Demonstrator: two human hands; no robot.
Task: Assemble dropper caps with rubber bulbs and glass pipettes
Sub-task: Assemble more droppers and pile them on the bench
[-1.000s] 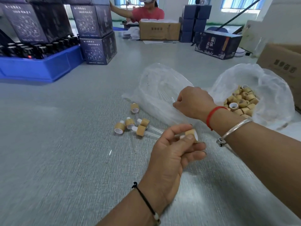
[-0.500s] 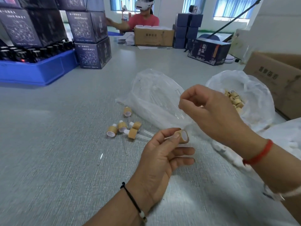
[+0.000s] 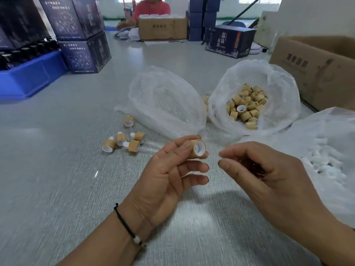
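My left hand (image 3: pixel 167 169) pinches a bamboo-coloured dropper cap (image 3: pixel 197 148) between thumb and forefinger, its white open end turned right. My right hand (image 3: pixel 269 173) is level with it, thumb and forefinger pinching a clear glass pipette (image 3: pixel 213 153) whose tip reaches the cap's opening; the glass is faint. Several finished caps with white bulbs (image 3: pixel 123 143) lie on the grey table to the left. Behind are a clear bag of pipettes (image 3: pixel 165 100), a bag of loose caps (image 3: pixel 245 106) and a bag of white rubber bulbs (image 3: pixel 324 160) at the right.
A cardboard box (image 3: pixel 317 68) stands at the right edge. Dark printed cartons (image 3: pixel 84 52) and a blue bin (image 3: pixel 28 75) with dark bottles line the left. Another person (image 3: pixel 151 8) sits at the far end behind a brown box (image 3: pixel 163 27).
My right hand came back from the pipette bag and dropped level with my left hand. The cap in my left hand has turned its open end toward the right hand.
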